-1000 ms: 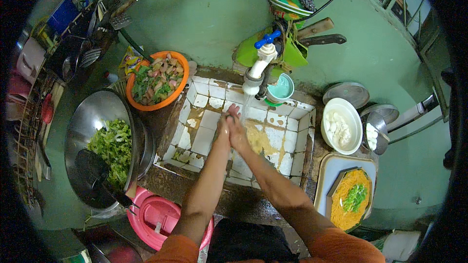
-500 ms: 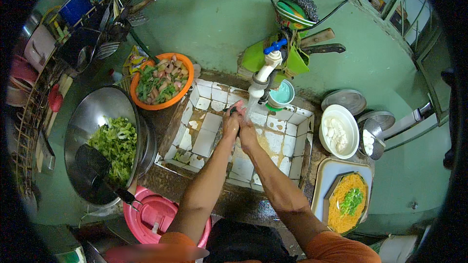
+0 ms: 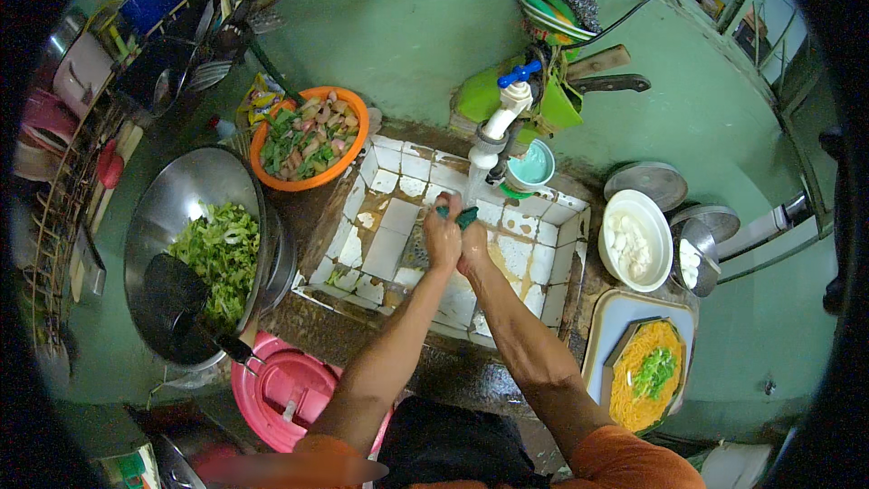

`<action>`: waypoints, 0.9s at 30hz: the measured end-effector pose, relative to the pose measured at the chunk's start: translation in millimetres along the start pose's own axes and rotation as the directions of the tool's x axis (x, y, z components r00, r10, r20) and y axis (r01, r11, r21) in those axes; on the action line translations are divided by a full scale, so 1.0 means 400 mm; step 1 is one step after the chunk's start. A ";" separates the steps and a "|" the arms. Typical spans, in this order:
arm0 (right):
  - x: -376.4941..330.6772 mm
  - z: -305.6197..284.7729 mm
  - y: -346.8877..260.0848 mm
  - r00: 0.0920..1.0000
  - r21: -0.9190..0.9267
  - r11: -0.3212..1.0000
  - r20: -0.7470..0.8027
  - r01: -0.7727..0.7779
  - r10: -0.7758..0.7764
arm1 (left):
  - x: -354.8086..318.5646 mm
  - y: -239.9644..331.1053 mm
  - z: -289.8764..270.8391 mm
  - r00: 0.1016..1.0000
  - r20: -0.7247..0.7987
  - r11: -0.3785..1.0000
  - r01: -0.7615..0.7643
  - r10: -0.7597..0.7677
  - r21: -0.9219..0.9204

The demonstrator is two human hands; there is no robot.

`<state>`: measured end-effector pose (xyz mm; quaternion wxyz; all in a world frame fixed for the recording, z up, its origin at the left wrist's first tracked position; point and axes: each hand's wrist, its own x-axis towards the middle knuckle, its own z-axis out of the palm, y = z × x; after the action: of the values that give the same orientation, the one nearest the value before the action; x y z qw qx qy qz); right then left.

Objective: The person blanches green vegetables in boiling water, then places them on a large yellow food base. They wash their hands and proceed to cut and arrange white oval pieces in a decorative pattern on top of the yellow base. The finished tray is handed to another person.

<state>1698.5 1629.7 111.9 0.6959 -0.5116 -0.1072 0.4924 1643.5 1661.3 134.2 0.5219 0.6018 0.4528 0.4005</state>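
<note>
Both of my hands meet under a white tap (image 3: 496,127) over a white-tiled sink (image 3: 385,254). My left hand (image 3: 441,237) and my right hand (image 3: 473,252) are pressed side by side. A small dark green thing (image 3: 464,215) sticks out at their fingertips, gripped between them; what it is I cannot tell. A thin stream of water falls from the tap just above the hands. Both forearms come in from the lower edge, with orange sleeves.
An orange bowl of chopped vegetables (image 3: 310,139) sits left of the sink. A steel pan of green leaves (image 3: 217,249) holds a black ladle (image 3: 172,301). A pink bucket lid (image 3: 281,389) lies below. At right are a white bowl (image 3: 634,242) and a noodle tray (image 3: 644,371).
The view has tilted slightly. My hands have shifted a little toward the tap, and the green thing now shows at their fingertips.
</note>
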 end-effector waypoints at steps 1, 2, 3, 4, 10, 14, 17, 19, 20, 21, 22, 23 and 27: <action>-0.022 0.018 0.002 0.999 0.054 0.997 -0.001 0.052 -0.052 | 0.034 -0.016 -0.001 0.994 -0.014 0.993 -0.104 0.105 0.057; -0.039 0.036 -0.006 0.996 0.120 0.989 -0.026 0.084 -0.081 | 0.067 -0.032 -0.002 0.986 -0.012 0.980 -0.162 0.164 0.115; -0.052 0.054 -0.019 0.993 0.117 0.986 0.023 0.116 -0.119 | 0.098 -0.046 -0.005 0.983 0.024 0.964 -0.185 0.183 0.191; -0.063 0.069 -0.036 0.989 0.144 0.982 0.065 0.123 -0.133 | 0.116 -0.060 -0.006 0.985 0.053 0.946 -0.174 0.165 0.273; -0.034 0.071 -0.090 0.989 -0.128 0.992 -0.149 0.006 -0.025 | 0.007 -0.062 0.022 0.962 0.054 0.902 -0.229 0.266 -0.366; 0.022 0.016 -0.061 0.948 -0.341 0.894 -0.019 0.291 -0.316 | -0.062 -0.013 -0.018 0.985 0.144 0.845 0.153 -0.090 -0.513; 0.038 -0.014 -0.046 0.966 -0.746 0.647 -0.022 0.155 -0.256 | -0.049 -0.003 -0.045 0.783 0.531 0.332 0.620 -0.326 -0.711; 0.047 -0.017 -0.044 0.937 -0.860 0.496 -0.068 0.119 -0.341 | -0.032 -0.014 -0.050 0.569 0.749 0.044 0.805 -0.341 -0.592; 0.060 -0.014 -0.052 0.987 -0.869 0.490 -0.007 0.072 -0.159 | -0.027 -0.022 -0.037 0.633 0.720 0.119 0.768 -0.285 -0.629; 0.062 -0.010 -0.051 0.980 -0.824 0.551 0.026 0.134 -0.198 | -0.024 -0.030 -0.023 0.689 0.663 0.180 0.721 -0.293 -0.670; 0.076 -0.004 -0.060 0.991 -0.800 0.586 0.081 0.130 -0.109 | -0.025 -0.038 -0.011 0.750 0.549 0.278 0.653 -0.369 -0.705; 0.081 0.001 -0.064 0.955 -0.786 0.572 0.074 0.233 -0.286 | -0.033 -0.043 0.016 0.799 0.480 0.326 0.591 -0.363 -0.737; 0.059 0.023 -0.067 0.991 -0.481 0.868 0.002 0.121 -0.137 | -0.029 -0.047 0.056 0.975 0.030 0.786 0.196 -0.221 -0.586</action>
<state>1719.4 1654.3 129.8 0.5804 -0.6674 -0.2487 0.3947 1659.2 1645.1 112.4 0.7136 0.3500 0.3812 0.4722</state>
